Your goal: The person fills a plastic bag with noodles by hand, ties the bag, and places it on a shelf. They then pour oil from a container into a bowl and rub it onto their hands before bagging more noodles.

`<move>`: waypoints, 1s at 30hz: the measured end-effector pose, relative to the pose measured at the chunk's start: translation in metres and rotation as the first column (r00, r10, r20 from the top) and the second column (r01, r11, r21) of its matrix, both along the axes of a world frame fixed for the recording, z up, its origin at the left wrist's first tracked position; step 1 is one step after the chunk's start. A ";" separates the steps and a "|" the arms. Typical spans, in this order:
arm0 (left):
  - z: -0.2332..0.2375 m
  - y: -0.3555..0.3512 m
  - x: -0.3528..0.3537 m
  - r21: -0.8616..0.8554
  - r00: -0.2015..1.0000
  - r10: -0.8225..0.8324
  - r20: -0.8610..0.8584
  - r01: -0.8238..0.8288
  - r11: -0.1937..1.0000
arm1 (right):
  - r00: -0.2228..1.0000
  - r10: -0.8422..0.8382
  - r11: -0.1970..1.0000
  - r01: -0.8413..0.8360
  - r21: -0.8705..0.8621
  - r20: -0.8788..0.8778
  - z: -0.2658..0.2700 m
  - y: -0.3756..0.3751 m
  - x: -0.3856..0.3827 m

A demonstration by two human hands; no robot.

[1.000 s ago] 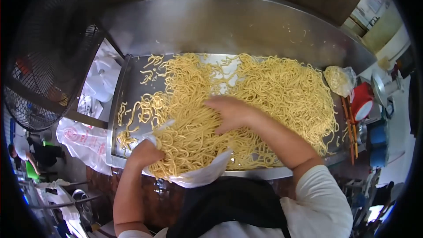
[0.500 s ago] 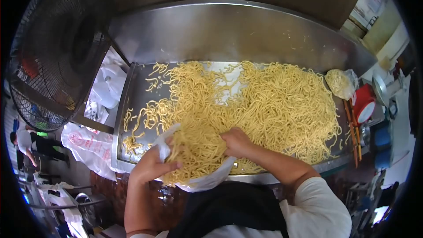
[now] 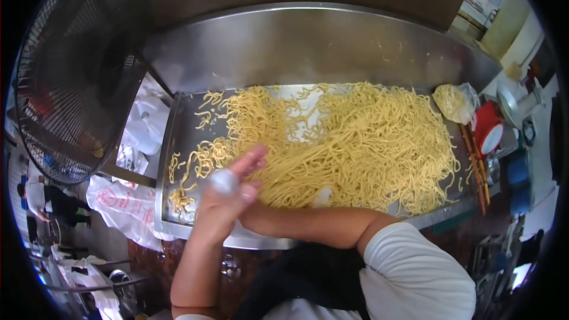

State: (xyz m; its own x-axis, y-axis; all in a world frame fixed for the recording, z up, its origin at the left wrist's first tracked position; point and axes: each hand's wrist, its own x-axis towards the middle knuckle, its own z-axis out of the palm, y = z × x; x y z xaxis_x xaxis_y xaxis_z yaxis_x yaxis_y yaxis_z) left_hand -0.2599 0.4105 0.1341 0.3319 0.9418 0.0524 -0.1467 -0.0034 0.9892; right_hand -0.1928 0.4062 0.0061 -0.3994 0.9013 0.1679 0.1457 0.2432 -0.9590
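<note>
Well, my left hand (image 3: 232, 188) spreads fingers and thumb apart, a blurred whitish patch against it, near the smooth steel tray's (image 3: 204, 120) front edge, while stringy, tangled yellow noodles (image 3: 379, 148) mound thickly toward the right edge and my right hand (image 3: 251, 213), mostly hidden, I can't read.
</note>
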 end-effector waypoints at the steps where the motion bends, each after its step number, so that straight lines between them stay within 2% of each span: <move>1: -0.021 0.010 -0.001 -0.073 0.974 -0.113 -0.194 0.101 0.992 | 0.998 -0.015 0.995 0.009 -0.096 -0.068 -0.048 -0.016 -0.003; 2: -0.043 0.019 0.003 0.046 0.834 -0.180 -0.522 0.238 0.970 | 0.990 -0.035 0.981 0.009 -0.193 -0.133 -0.071 -0.026 -0.001; 3: -0.063 0.027 0.010 0.115 0.595 -0.160 -0.787 0.396 0.911 | 0.972 0.230 0.936 -0.207 -0.284 0.048 -0.039 -0.027 0.006; 4: -0.078 0.034 0.026 0.017 0.425 -0.214 -0.880 0.478 0.878 | 0.849 0.491 0.828 -0.385 -0.408 0.195 -0.003 -0.028 0.014; 5: -0.093 0.039 0.045 -0.095 0.234 -0.258 -0.937 0.540 0.836 | 0.837 0.504 0.832 -0.404 -0.380 0.214 -0.009 -0.033 0.012; 6: -0.114 0.040 0.061 -0.092 0.238 -0.258 -0.936 0.542 0.835 | 0.854 0.469 0.856 -0.378 -0.353 0.224 -0.017 -0.037 0.013; 8: -0.153 0.043 0.087 0.018 0.099 -0.037 -0.994 0.499 0.866 | 0.875 0.411 0.889 -0.323 -0.324 0.257 -0.024 -0.038 0.022; 9: -0.161 0.056 0.094 0.023 0.102 -0.033 -0.994 0.503 0.864 | 0.878 0.386 0.900 -0.292 -0.325 0.281 -0.026 -0.038 0.028; 11: -0.165 0.081 0.109 -0.199 0.301 -0.308 -0.903 0.343 0.918 | 0.866 0.355 0.909 -0.232 -0.348 0.352 -0.022 -0.034 0.049; 12: -0.161 0.081 0.110 -0.199 0.298 -0.308 -0.903 0.345 0.917 | 0.836 0.361 0.906 -0.208 -0.369 0.414 -0.014 -0.032 0.063; 13: -0.153 0.081 0.107 -0.250 0.468 -0.332 -0.819 0.229 0.941 | 0.778 0.400 0.903 -0.241 -0.357 0.485 -0.005 -0.028 0.077; 14: -0.146 0.085 0.103 -0.314 0.624 -0.318 -0.714 0.120 0.942 | 0.677 0.456 0.877 -0.454 -0.159 0.577 0.000 -0.023 0.094; 15: -0.160 0.084 0.095 -0.337 0.807 -0.232 -0.542 0.044 0.941 | 0.570 0.461 0.762 -0.647 0.025 0.681 0.007 -0.014 0.119; 16: -0.166 0.079 0.081 -0.341 0.904 -0.164 -0.394 0.022 0.940 | 0.760 0.494 0.869 -0.443 -0.218 0.423 0.023 -0.010 0.145; 17: -0.171 0.074 0.069 -0.355 0.969 -0.089 -0.229 0.002 0.935 | 0.909 0.387 0.824 -0.265 -0.501 0.155 0.045 -0.007 0.169; 18: -0.149 0.061 0.062 -0.413 0.995 -0.049 -0.088 0.008 0.911 | 0.915 0.037 0.999 -0.043 0.005 0.401 0.064 0.001 0.188; 19: -0.117 0.043 0.055 -0.470 0.999 0.002 0.053 0.023 0.882 | 0.821 -0.378 0.836 0.105 0.538 0.428 0.075 0.005 0.200; 20: -0.103 0.030 0.047 -0.454 0.995 0.045 0.086 -0.001 0.891 | 0.815 -0.385 0.836 0.108 0.539 0.434 0.065 0.009 0.199; 22: -0.086 0.013 0.025 -0.411 0.981 0.085 0.174 -0.006 0.912 | 0.703 -0.517 0.675 -0.017 0.738 0.489 0.024 0.030 0.199; 23: -0.084 0.005 0.010 -0.390 0.971 0.093 0.221 0.001 0.921 | 0.691 -0.530 0.672 -0.011 0.740 0.492 0.004 0.039 0.203; 24: -0.090 -0.002 -0.011 -0.354 0.953 0.066 0.297 0.045 0.934 | 0.758 -0.456 0.832 0.177 0.525 0.466 -0.015 0.049 0.208; 25: -0.089 -0.004 -0.021 -0.312 0.928 0.042 0.370 0.081 0.947 | 0.824 -0.396 0.915 0.319 0.247 0.404 -0.013 0.058 0.208; 26: -0.089 -0.003 -0.022 -0.308 0.926 0.041 0.376 0.083 0.948 | 0.822 -0.397 0.914 0.317 0.252 0.408 -0.013 0.063 0.204; 28: -0.073 -0.007 -0.020 -0.299 0.891 0.204 0.405 -0.082 0.951 | 0.881 -0.468 0.882 0.460 0.106 0.073 0.022 0.062 0.181; 29: -0.046 -0.010 0.002 -0.310 0.830 0.294 0.473 -0.155 0.938 | 0.908 -0.414 0.908 0.417 0.041 -0.068 0.042 0.061 0.167; 30: -0.063 0.000 -0.006 -0.314 0.831 0.293 0.473 -0.151 0.937 | 0.909 -0.359 0.931 0.366 -0.008 -0.213 0.061 0.060 0.153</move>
State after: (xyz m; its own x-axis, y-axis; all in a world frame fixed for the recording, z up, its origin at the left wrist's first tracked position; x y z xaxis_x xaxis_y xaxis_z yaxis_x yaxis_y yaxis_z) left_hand -0.2657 0.4107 0.0712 0.1052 0.9899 -0.0954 -0.6513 0.1411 0.7456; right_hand -0.0403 0.4666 0.0674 0.0004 0.9703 0.2419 0.0290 0.2417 -0.9699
